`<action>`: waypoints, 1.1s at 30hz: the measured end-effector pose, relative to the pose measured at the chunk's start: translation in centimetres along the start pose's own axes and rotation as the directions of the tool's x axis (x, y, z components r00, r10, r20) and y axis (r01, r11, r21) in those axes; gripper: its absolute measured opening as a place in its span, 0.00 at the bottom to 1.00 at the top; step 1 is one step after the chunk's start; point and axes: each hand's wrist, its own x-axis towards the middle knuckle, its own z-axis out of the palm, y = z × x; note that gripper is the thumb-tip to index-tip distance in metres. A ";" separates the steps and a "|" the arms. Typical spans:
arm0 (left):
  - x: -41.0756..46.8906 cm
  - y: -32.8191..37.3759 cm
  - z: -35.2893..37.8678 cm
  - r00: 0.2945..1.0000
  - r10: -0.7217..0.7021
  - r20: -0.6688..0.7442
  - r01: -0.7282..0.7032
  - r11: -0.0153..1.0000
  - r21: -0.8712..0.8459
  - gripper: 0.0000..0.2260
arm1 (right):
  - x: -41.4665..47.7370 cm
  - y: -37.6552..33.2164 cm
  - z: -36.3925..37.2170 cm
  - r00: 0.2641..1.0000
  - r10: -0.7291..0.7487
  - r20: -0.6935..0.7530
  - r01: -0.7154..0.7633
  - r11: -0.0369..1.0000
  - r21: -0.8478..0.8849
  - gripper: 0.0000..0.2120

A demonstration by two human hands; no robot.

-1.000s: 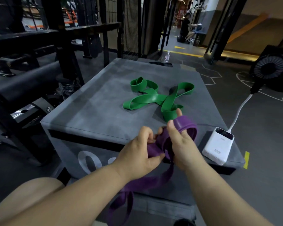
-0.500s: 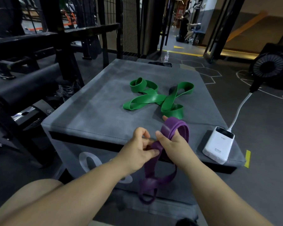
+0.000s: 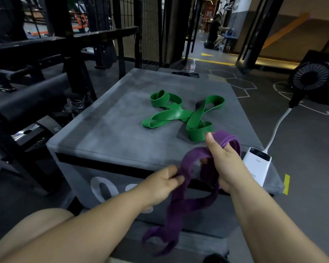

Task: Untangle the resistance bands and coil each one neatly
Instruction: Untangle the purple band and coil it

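Purple band [image 3: 187, 205]: held in the air over the near edge of the padded box [image 3: 106, 133], its twisted tail hanging toward 6 o'clock. Left hand [image 3: 160, 186] pinches one strand. Right hand [image 3: 224, 164] has loops wound round its curled fingers. Green band [image 3: 176, 112] lies in loose crossed loops on the box at 12 o'clock. Judgement: light, limp, stretchy, grippy rubber; hold it by the flat strand near the coil and flatten twists before winding

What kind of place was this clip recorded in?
Most likely a gym: green resistance band on a grey padded jump box, a purple resistance band, black steel rack frames at left.
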 end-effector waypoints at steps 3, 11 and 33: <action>0.2 1.1 -0.7 0.984 0.048 -0.171 -0.085 0.973 -0.215 0.03 | -0.4 0.2 -0.5 0.988 0.020 0.151 -0.019 1.000 -0.002 0.28; -0.5 3.2 -2.1 0.945 0.185 -0.271 -0.269 0.910 -0.317 0.03 | -1.6 1.4 0.4 0.885 0.202 0.421 -0.123 0.971 -0.207 0.16; -1.4 5.0 -4.7 0.903 0.331 -0.273 -0.323 0.944 0.075 0.10 | -1.7 1.4 -0.1 0.821 0.290 0.492 0.070 0.804 -0.591 0.23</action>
